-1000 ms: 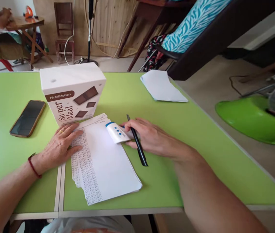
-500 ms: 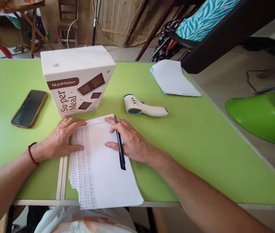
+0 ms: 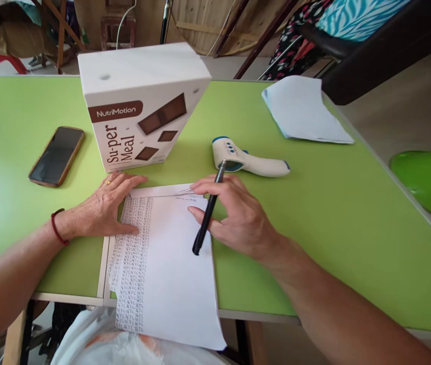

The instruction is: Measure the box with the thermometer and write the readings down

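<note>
A stack of paper sheets [image 3: 177,263] lies before me, its left side covered in rows of small handwriting and its lower end hanging over the table's near edge. My left hand [image 3: 103,208], with a ring and a dark red bracelet, rests spread at the stack's upper left edge. Above the upper right corner, my right hand [image 3: 238,215] holds a black pen [image 3: 208,215] between its fingers, the dark end pointing down towards me. The index fingertip is by the folded-over top strip of the paper.
A white NutriMotion box [image 3: 124,109] stands just beyond the papers. To its left lies a phone [image 3: 56,156]; to its right, a white and blue infrared thermometer [image 3: 255,161]. Folded white sheets [image 3: 301,111] lie far right on the green table [image 3: 314,228]. A green stool [image 3: 428,180] is beyond its right edge.
The view has shifted, so objects appear further right. The sheets have slid and turned slightly, hanging further over the near edge. My right hand has moved outward, the pen tilting more.
</note>
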`<state>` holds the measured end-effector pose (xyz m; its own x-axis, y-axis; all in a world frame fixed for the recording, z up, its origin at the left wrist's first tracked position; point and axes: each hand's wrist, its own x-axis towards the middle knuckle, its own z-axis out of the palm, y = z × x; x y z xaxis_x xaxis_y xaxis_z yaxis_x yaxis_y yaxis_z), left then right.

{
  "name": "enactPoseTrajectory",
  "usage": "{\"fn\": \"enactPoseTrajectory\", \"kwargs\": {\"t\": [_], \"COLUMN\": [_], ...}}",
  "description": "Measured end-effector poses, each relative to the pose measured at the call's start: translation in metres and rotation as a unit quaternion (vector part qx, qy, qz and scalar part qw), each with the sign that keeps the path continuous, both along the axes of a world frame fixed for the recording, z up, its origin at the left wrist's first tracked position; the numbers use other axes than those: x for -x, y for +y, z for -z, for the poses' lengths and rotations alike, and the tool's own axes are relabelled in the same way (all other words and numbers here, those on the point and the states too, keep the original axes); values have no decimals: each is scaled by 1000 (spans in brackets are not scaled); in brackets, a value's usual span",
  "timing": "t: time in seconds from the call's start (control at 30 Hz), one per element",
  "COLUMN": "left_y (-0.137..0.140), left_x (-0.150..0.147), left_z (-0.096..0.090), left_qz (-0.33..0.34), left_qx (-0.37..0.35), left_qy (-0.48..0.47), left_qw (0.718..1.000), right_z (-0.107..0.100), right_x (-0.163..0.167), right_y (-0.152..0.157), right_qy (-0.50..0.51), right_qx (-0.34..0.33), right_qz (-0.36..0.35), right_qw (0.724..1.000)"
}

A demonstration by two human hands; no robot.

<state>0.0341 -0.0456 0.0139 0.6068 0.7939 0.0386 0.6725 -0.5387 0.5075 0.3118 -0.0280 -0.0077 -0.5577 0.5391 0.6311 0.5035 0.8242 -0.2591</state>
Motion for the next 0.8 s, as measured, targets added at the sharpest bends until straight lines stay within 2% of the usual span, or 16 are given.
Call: {"fn": "enactPoseTrajectory", "kwargs": {"t": [0.13, 0.4, 0.67, 0.8], "left_y": [0, -1, -4, -4], "left_x": [1, 3, 0, 0], "left_z": [2, 5, -1, -1], "left_qz": [26, 21, 3, 0], "left_qx": [-10, -51, -99, -109], "left_qy": [13, 44, 65, 65], "left_qw": [1000, 998, 993, 992], "right_z": [-5, -7, -2, -3], "right_x": [1, 2, -5, -5], "right_y": [0, -5, 0, 1], "right_qy": [6, -83, -152, -138], "right_qx": [-14, 23, 53, 63], "right_qz": [-10, -105, -33, -45], "right_qw": [1000, 991, 986, 987]}}
